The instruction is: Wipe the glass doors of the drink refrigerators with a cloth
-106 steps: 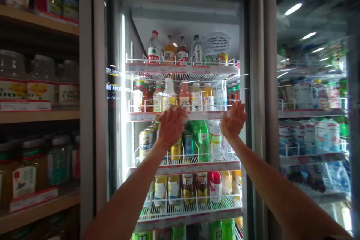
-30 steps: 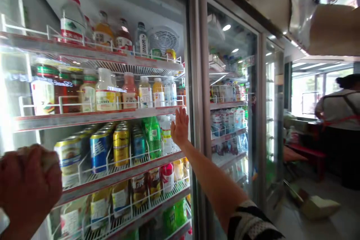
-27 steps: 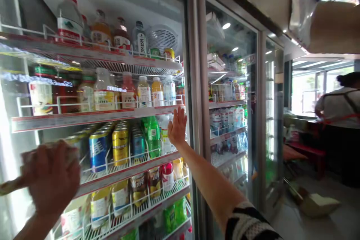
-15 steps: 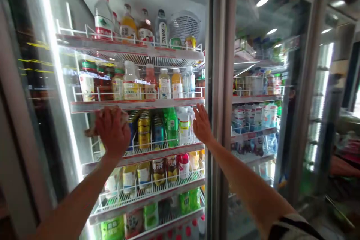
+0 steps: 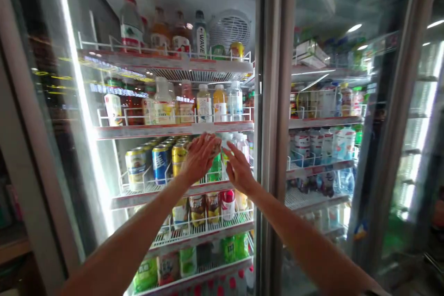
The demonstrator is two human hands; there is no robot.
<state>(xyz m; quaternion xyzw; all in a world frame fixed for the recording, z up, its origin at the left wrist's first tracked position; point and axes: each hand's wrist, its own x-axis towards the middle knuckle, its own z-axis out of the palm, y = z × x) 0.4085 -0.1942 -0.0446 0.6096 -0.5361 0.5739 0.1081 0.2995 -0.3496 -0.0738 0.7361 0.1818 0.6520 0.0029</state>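
Note:
My left hand (image 5: 200, 156) presses a crumpled, light brownish cloth (image 5: 213, 142) to the glass door of a lit drinks fridge, fingers wrapped over it. Just right of it is my right hand (image 5: 238, 166), with its fingers apart and nothing in it; whether it touches the glass is unclear. Behind the hands, a shelf carries a blue can (image 5: 160, 164), gold cans and a green bottle (image 5: 215, 169), partly hidden by my left hand. The shelf edge (image 5: 173, 130) above them holds several juice bottles.
A metal door frame (image 5: 275, 101) stands right of my hands. Beyond it, a second glass door covers shelves of bottles (image 5: 322, 143). At the left, a bright light strip (image 5: 83, 115) runs down the fridge. Reflections cross the glass.
My left hand has moved right across the glass with the cloth, uncovering cans on the left. My right hand has shifted slightly left and down, and the two hands are now close together.

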